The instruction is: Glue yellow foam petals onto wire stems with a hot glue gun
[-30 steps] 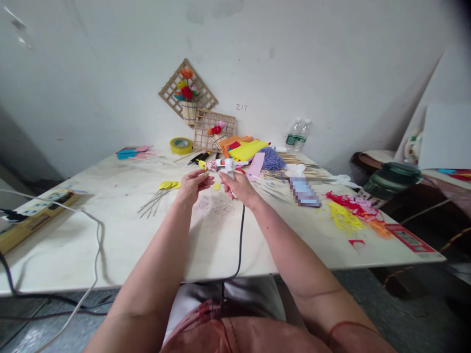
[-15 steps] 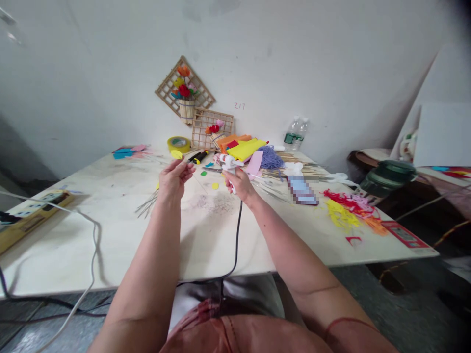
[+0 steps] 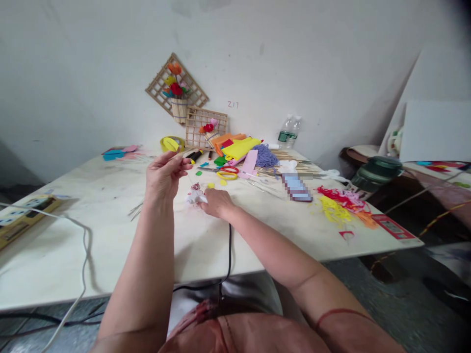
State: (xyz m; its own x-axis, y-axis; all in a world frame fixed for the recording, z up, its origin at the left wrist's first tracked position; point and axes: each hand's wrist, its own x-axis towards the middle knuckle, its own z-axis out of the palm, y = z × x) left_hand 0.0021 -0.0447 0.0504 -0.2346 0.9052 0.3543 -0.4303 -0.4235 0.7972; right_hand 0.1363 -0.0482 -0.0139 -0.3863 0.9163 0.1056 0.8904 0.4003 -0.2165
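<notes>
My left hand [image 3: 167, 174] is raised over the table, its fingers pinching a yellow petal-shaped piece [image 3: 170, 143]. A thin line, perhaps a wire, runs down from these fingers. Lower and to the right, my right hand [image 3: 218, 202] is closed on a white glue gun [image 3: 194, 196], which is at or just above the tabletop. A black cord [image 3: 230, 250] trails from under my right wrist to the table's front edge. Behind that hand lie scissors [image 3: 227, 172] with red and yellow handles, and small yellow and green scraps.
Bamboo lattices with flowers [image 3: 206, 127] lean on the wall. Coloured sheets [image 3: 241, 148], purple yarn [image 3: 265, 156] and sticks [image 3: 294, 164] lie at the back. A phone [image 3: 297, 187] and coloured shreds [image 3: 334, 211] are at right, a power strip [image 3: 27, 214] at left, with a white cable.
My right hand has brought the glue gun down and left toward the tabletop, uncovering the scissors. My left hand still holds the yellow piece, now slightly higher. The view has shifted slightly.
</notes>
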